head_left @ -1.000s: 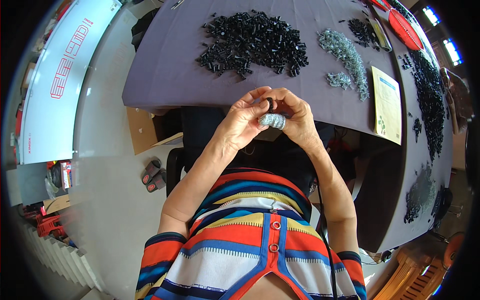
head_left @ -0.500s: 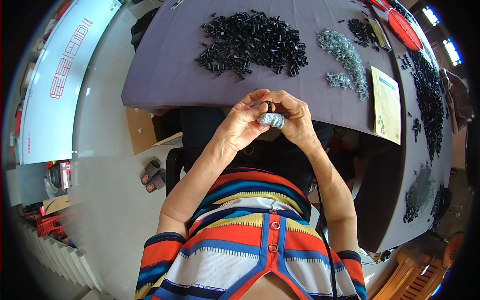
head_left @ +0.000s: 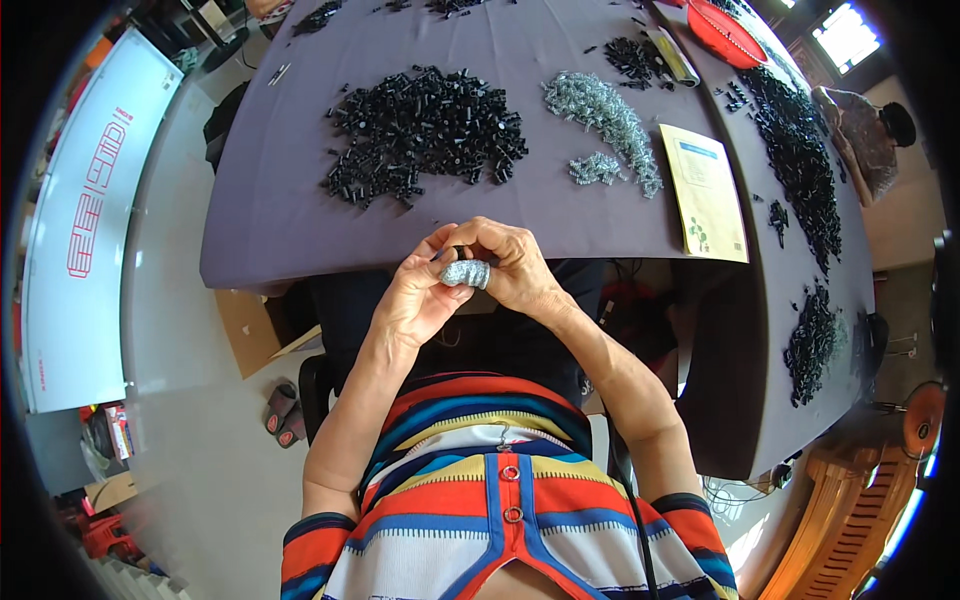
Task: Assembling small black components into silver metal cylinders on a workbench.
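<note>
At the desk's (head_left: 270, 215) near edge, your left hand (head_left: 412, 288) and right hand (head_left: 512, 268) pinch a small black piece (head_left: 459, 252) between their fingertips (a mottled grey wrap (head_left: 464, 273) sheathes your right thumb). Beyond sit glossy, stubby black cylinders (head_left: 430, 130) and a wiry silvery pile (head_left: 605, 115).

More far tabletop (head_left: 420, 42) in view

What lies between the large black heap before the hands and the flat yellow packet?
Between the black heap and the yellow packet, the head view shows a curved band of silvery pieces and a smaller clump of them.
</note>
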`<state>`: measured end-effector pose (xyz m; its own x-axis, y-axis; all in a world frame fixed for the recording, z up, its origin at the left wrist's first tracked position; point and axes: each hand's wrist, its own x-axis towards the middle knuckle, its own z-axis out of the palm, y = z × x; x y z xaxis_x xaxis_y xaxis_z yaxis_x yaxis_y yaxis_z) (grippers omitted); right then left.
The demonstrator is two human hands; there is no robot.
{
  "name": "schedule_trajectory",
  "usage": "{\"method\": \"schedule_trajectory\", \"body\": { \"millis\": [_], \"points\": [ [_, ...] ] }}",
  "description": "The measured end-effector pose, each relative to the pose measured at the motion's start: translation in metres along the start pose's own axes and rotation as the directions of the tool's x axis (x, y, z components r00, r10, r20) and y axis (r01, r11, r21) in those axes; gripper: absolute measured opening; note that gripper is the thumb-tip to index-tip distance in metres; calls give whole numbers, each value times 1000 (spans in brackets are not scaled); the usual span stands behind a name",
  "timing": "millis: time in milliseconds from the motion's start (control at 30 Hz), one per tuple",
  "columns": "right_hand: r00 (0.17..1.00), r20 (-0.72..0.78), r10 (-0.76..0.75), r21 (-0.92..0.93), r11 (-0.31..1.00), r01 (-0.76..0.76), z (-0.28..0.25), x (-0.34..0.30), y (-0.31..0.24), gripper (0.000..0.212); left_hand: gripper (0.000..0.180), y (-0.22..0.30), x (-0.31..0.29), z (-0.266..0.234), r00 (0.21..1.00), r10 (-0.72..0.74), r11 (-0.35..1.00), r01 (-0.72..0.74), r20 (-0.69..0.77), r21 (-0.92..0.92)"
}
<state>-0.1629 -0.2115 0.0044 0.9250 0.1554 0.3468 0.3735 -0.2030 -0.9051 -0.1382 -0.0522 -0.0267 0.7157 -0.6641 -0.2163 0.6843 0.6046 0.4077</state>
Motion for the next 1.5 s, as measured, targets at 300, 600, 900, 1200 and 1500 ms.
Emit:
{"method": "schedule_trajectory", "body": {
  "millis": [300,600,900,1200,1500],
  "points": [
    [960,-264,-87,-596,797,-92,-62,4,15,16,18,24,-5,-3,988,137,987,-129,-76,93],
    [922,-374,-100,-808,523,-271,-95,3,38,25,14,58,-14,-10,913,361,879,-266,-188,397],
    [931,-345,-117,-870,413,-270,-85,15,49,14,11,114,-30,-42,673,733,287,-173,-99,942],
    [986,-157,-54,-880,461,-115,-58,12,40,16,11,152,-28,-70,543,679,-674,197,493,712],
    [959,-255,-127,-812,567,-141,-51,6,48,19,22,117,-12,-53,453,696,-687,193,558,701]
  ]
}}
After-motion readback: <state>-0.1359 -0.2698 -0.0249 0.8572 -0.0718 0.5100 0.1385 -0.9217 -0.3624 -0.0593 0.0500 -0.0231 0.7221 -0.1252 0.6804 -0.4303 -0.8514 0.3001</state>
